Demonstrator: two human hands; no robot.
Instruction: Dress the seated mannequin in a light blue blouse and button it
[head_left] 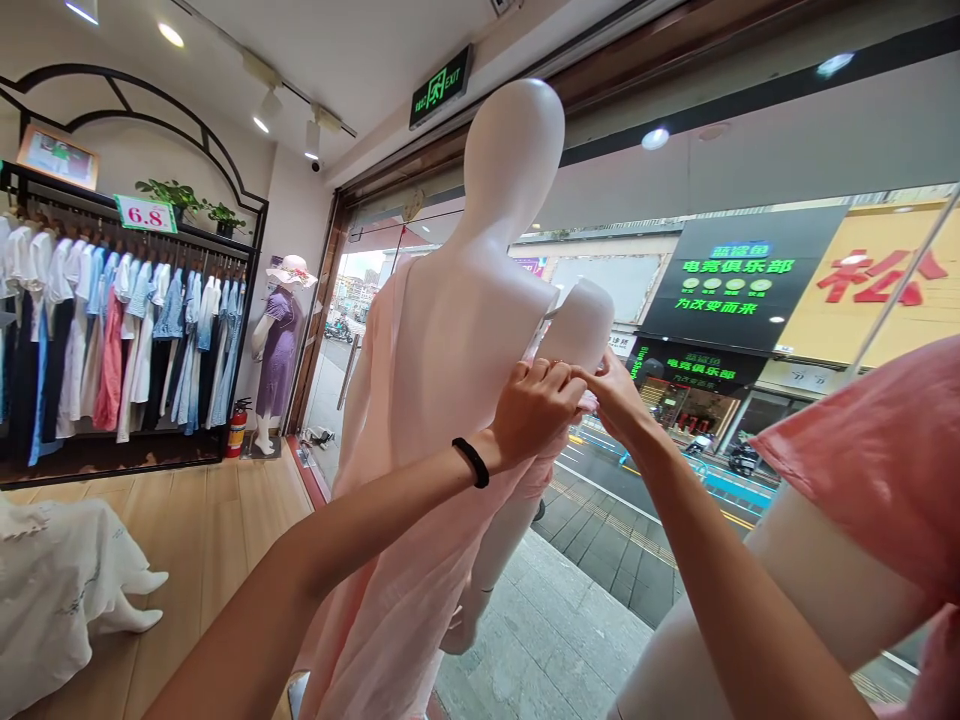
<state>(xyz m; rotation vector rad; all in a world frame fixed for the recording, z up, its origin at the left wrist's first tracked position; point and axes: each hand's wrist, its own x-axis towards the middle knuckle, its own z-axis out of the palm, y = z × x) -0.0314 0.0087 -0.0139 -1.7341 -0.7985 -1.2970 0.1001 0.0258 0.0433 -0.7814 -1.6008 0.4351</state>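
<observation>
As both arms (315,560) reach forward, left hand (540,408) and right hand (616,398) pinch the mannequin's (465,350) pink garment (401,590), their grasp partly hidden.

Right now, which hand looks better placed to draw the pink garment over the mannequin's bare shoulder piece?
Probably the right hand: it reaches the outer side of the shoulder piece, beside the pink garment, while the left hand sits inward, nearer the mannequin's back. Both are close, so the advantage looks slight.
</observation>
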